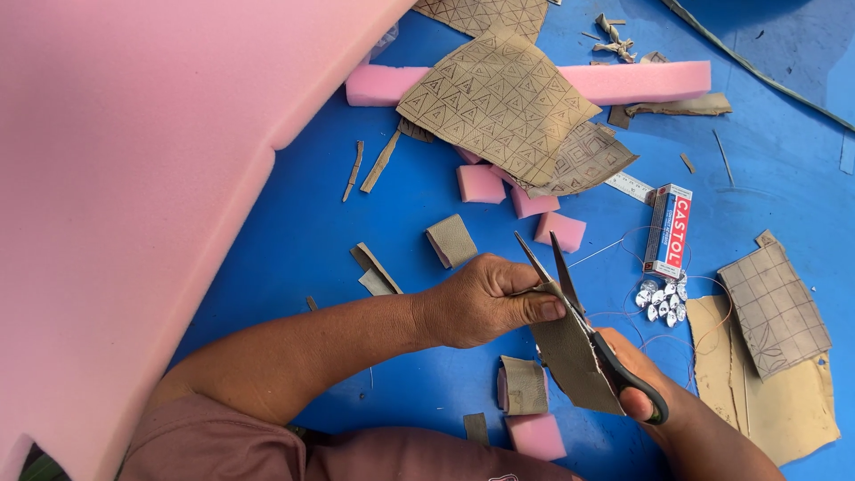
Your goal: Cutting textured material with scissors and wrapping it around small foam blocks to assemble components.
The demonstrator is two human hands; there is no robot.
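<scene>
My left hand [485, 301] pinches the top edge of a small piece of tan fabric [570, 361], thumb on top. My right hand [646, 379] grips black-handled scissors [570, 298] with its fingers through the loops. The blades stand apart in a V over the fabric's upper edge, tips pointing away from me. The fabric covers part of my right hand. Both hands hover over a blue surface [294, 232].
A big pink foam sheet [116, 178] fills the left. A pink foam strip [623, 82] and patterned tan fabric [499, 98] lie at the back. Pink foam blocks [481, 183], fabric scraps, a small glue box [668, 230], shiny beads [663, 298] and tan pieces [775, 307] lie around.
</scene>
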